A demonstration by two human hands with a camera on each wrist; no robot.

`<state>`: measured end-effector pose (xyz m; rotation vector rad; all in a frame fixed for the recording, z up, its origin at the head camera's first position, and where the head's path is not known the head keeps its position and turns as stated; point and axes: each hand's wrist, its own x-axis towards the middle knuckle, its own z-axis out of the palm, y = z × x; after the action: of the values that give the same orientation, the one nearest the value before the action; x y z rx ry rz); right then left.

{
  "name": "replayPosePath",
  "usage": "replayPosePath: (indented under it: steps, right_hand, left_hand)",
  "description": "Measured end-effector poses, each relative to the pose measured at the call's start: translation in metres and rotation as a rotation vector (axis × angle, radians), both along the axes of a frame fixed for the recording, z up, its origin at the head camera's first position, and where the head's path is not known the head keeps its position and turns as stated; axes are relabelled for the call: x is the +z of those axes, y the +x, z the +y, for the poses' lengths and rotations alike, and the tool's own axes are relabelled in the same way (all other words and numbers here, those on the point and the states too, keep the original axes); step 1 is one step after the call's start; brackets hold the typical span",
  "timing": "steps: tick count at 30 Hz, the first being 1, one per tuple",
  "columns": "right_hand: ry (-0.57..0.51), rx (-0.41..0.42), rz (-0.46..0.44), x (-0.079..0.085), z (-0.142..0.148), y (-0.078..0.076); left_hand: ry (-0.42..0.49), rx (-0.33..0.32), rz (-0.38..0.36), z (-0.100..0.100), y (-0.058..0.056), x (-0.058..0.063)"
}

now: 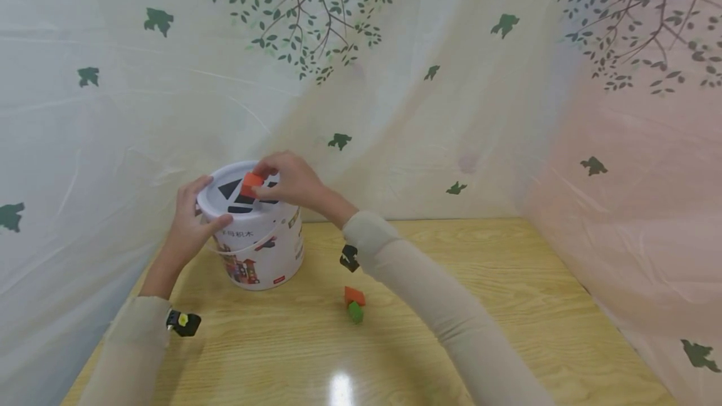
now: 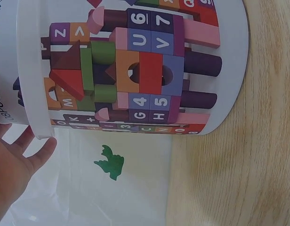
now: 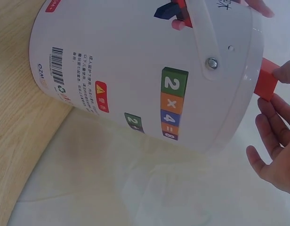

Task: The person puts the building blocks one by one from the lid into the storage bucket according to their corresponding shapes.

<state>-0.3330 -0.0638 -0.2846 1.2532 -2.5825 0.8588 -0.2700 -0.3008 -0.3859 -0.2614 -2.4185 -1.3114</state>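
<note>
A white bucket (image 1: 284, 243) printed with coloured toy blocks stands upright on the table. Its white lid (image 1: 212, 198) has several dark cut-out shapes. My left hand (image 1: 188, 215) grips the bucket at the rim, thumb toward the front and fingers at the left side. Between thumb and fingers, my right hand (image 1: 296, 182) pinches an orange-red block (image 1: 252, 185) over the lid's openings. In the right wrist view that block stands out from the lid, its lower end hidden behind the rim. Below the right forearm lie another orange-red block (image 1: 354, 296) and a green block (image 1: 355, 312), close together.
The wooden table (image 1: 271, 349) runs back to a pale sheet (image 1: 395, 143) with printed branches and green birds. A pinkish sheet (image 1: 648, 237) hangs along the right side. A thin white handle (image 1: 248, 249) hangs across the bucket's front.
</note>
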Motion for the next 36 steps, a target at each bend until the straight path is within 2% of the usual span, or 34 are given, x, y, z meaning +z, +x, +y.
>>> replayPosePath:
  steps: [10,23,31,36]
  right_hand:
    - [0.026,-0.019,-0.043,-0.004,-0.006,0.002]
    - [0.065,-0.015,-0.018,-0.011,-0.009,0.001]
    - [0.068,-0.009,-0.002,-0.016,-0.01,0.0]
    - [0.066,-0.015,0.002,-0.019,-0.011,0.001]
  left_hand:
    - [-0.006,-0.006,0.008,0.0,0.0,-0.001]
    - [-0.004,-0.008,0.012,-0.001,0.0,-0.001]
    - [-0.07,-0.006,0.013,-0.003,0.001,0.007]
    - [-0.134,-0.007,-0.032,-0.006,0.004,0.014]
